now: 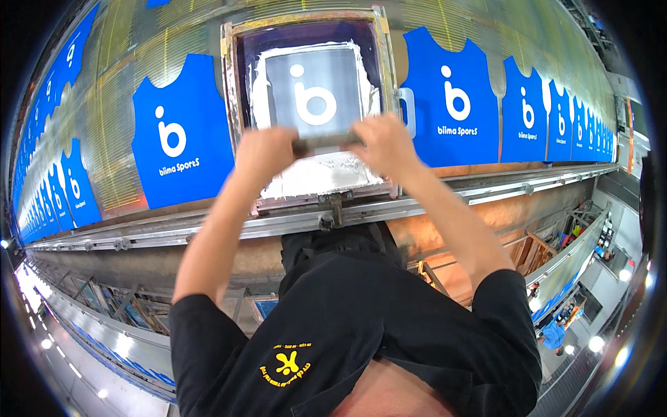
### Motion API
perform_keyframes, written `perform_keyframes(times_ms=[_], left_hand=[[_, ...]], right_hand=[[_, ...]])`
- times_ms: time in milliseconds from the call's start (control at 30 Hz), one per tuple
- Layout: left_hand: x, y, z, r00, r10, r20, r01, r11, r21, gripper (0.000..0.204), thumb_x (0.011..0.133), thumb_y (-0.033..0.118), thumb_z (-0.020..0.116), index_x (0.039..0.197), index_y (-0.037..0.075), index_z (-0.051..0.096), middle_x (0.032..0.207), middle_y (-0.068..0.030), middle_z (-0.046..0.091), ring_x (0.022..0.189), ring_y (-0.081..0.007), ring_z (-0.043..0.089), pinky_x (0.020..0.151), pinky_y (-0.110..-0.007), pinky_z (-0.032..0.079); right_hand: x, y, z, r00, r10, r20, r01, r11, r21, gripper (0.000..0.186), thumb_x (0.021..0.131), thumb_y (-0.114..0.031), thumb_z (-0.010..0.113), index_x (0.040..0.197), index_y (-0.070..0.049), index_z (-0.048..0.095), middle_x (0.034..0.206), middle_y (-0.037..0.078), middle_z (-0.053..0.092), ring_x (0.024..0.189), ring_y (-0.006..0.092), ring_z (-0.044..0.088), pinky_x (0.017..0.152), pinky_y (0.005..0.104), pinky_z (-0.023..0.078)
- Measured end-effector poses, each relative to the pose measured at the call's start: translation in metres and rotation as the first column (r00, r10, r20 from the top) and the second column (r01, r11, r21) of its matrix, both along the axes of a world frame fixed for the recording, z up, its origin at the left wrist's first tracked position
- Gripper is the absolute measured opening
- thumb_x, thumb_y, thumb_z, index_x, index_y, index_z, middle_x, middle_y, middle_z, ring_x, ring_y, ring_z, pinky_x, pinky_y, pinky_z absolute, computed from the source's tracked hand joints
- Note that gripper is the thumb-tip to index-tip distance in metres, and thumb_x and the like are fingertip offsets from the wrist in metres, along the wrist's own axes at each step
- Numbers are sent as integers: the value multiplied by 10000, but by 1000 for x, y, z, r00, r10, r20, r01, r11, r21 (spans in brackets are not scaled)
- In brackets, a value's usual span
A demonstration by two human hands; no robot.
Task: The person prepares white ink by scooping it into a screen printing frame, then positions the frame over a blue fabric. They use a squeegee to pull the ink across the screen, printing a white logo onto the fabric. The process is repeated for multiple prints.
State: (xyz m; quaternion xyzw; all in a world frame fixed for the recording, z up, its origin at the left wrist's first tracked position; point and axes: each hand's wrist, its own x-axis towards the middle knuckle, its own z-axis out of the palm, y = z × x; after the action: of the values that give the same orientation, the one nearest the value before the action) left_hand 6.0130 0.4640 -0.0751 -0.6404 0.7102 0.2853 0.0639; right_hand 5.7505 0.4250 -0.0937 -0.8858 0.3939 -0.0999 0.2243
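Observation:
My left hand (267, 153) and my right hand (381, 142) are both closed on a squeegee (324, 143), one at each end of its bar. The squeegee lies across a screen-printing frame (231, 83), over its near half. Thick white ink (316, 175) covers the mesh on the near side of the bar and lines the sides and far edge of the window. Beyond the bar, a rounded white emblem (316, 104) shows in the grey mesh area. What lies beneath the frame is hidden. Slight blur softens both hands.
Blue sleeveless shirt panels with white prints lie left (184, 115) and right (455, 76) of the frame, with several more in rows. A metal rail (445, 197) runs along the table's near edge. A pale handle (407, 111) sits at the frame's right side. Another person (554, 335) is far off, lower right.

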Motion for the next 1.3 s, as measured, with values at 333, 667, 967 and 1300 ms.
perform_keyframes(times_ms=[333, 667, 967, 1300], left_hand=[[40, -185, -33, 992, 7, 122, 24, 966, -256, 431, 844, 544, 797, 996, 141, 801, 934, -100, 786, 889, -328, 758, 793, -484, 600], [-3, 35, -43, 993, 25, -117, -59, 951, -303, 223, 809, 328, 840, 823, 126, 745, 776, -91, 734, 727, -337, 726, 681, -474, 571], [36, -153, -22, 987, -87, 134, 116, 966, -232, 507, 767, 574, 848, 1014, 132, 815, 913, -131, 786, 885, -358, 763, 818, -478, 612], [9, -66, -44, 996, 81, 25, -72, 968, -238, 394, 852, 544, 804, 894, 152, 790, 794, -108, 757, 782, -345, 743, 713, -483, 573]], right_hand=[[59, -176, -43, 974, -221, -52, 213, 969, -126, 406, 845, -401, 851, 985, -39, 731, 961, 136, 724, 987, 359, 688, 831, 460, 543], [8, 27, -41, 990, -127, 67, 131, 989, -62, 359, 714, -248, 907, 915, -64, 674, 861, 86, 678, 849, 321, 661, 774, 449, 500], [44, -158, -34, 993, -91, -77, 83, 991, -110, 476, 784, -478, 858, 892, -41, 702, 951, 153, 726, 959, 380, 705, 831, 507, 550], [28, -74, -50, 995, -96, 25, 99, 988, -121, 330, 745, -290, 885, 821, -58, 663, 837, 125, 672, 859, 353, 667, 780, 483, 520]])
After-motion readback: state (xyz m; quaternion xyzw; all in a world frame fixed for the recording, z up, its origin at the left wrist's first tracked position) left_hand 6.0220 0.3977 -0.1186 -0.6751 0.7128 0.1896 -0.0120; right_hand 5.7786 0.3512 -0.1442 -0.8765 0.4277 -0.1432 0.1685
